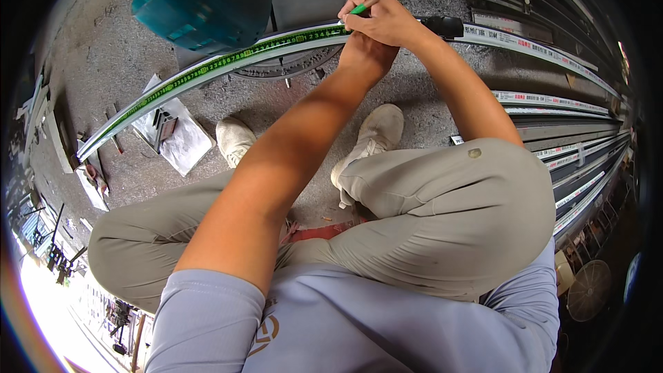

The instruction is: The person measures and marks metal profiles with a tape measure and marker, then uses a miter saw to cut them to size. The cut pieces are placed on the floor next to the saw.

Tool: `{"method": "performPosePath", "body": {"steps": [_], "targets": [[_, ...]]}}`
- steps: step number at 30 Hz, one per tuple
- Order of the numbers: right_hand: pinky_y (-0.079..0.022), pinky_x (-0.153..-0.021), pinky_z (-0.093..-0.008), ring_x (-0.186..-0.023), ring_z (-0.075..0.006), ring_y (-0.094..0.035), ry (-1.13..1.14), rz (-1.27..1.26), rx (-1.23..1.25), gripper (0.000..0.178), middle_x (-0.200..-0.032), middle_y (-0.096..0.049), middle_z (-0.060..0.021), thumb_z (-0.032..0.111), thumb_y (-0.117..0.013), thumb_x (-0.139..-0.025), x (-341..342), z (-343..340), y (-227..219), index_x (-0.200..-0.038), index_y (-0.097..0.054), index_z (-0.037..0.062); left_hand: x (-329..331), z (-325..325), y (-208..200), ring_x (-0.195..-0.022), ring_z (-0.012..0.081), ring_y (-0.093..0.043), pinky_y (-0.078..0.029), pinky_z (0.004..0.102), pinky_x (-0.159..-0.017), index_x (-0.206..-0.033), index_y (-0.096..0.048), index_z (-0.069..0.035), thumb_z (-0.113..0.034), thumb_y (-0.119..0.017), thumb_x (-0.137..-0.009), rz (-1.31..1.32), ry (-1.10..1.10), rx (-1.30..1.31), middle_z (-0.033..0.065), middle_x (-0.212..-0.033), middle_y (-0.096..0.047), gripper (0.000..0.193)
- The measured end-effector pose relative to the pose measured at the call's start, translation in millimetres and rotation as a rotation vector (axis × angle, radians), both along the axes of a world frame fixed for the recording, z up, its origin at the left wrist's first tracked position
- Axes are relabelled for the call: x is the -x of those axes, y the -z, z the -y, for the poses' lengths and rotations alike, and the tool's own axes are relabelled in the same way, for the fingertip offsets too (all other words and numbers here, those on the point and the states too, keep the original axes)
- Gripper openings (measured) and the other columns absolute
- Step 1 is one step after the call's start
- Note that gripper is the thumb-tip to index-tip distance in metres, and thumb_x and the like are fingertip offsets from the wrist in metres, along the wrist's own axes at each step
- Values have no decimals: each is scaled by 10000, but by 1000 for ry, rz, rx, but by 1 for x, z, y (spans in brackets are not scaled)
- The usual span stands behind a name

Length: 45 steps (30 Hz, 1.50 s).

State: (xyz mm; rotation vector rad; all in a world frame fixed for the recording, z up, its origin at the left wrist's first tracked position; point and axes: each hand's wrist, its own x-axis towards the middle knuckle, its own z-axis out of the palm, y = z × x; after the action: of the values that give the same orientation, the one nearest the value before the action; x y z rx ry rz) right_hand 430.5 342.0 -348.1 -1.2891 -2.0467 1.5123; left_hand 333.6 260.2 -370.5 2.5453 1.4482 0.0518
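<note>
My right hand [383,22] is closed round a green and brown pen [369,1], its tip at a long pale metal profile [228,68]. Below it my left hand [369,55] is bent down at the profile; its fingers are hidden, so its grip cannot be told. Along the profile lies the green blade of a tape measure [207,68], drawn out far to the left. Just right of my hands sits a black object [442,26], probably the tape's case.
A teal-guarded saw [200,10] stands at the far left, over a round base [286,65]. Several wrapped profiles [552,101] are stacked on the right. A white sheet [183,145] with small dark pieces lies near my left shoe [235,139].
</note>
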Motion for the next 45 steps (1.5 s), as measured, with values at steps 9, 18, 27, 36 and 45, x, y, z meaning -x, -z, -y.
{"method": "performPosePath", "body": {"steps": [9,18,27,36,45], "targets": [[-540,-846,-353,-883,-204,-706,-14,9,-7,236,-865,-752,-66,297,-713,-868,-2,0,3,-985,-760,98,2,0,3,-1289,291,-597,-484,462,-1043,-1331,-642,-126,-153,-572,-955,8,25,-19,128,-1375,-627,383],[-545,-863,-370,-911,-242,-714,-9,29,-86,243,-896,-751,-93,298,-723,-867,-3,2,8,-998,-761,97,0,2,3,-1293,301,-589,-478,466,-1038,-1332,-639,-121,-151,-563,-965,-43,19,-87,134,-1372,-626,375],[-547,-868,-373,-920,-247,-717,-26,14,-84,219,-908,-751,-108,276,-728,-874,-2,2,3,-997,-765,99,2,2,0,-1288,289,-592,-475,466,-1045,-1329,-641,-123,-153,-565,-969,-52,18,-47,123,-1362,-631,368],[-553,-840,-350,-889,-223,-719,-8,-28,-46,196,-883,-746,-82,246,-729,-894,-3,1,-1,-990,-754,77,1,1,-1,-1269,280,-605,-486,426,-1035,-1303,-653,-107,-147,-574,-951,-27,24,-15,117,-1341,-643,363],[-574,-792,-346,-869,-242,-740,238,-68,-477,254,-930,-768,-73,118,-646,-979,-22,20,-29,-1227,-698,104,8,-1,-2,-1312,301,-536,-477,399,-1108,-1272,-676,-71,-100,-686,-840,196,-7,-200,110,-1287,-653,433]]}}
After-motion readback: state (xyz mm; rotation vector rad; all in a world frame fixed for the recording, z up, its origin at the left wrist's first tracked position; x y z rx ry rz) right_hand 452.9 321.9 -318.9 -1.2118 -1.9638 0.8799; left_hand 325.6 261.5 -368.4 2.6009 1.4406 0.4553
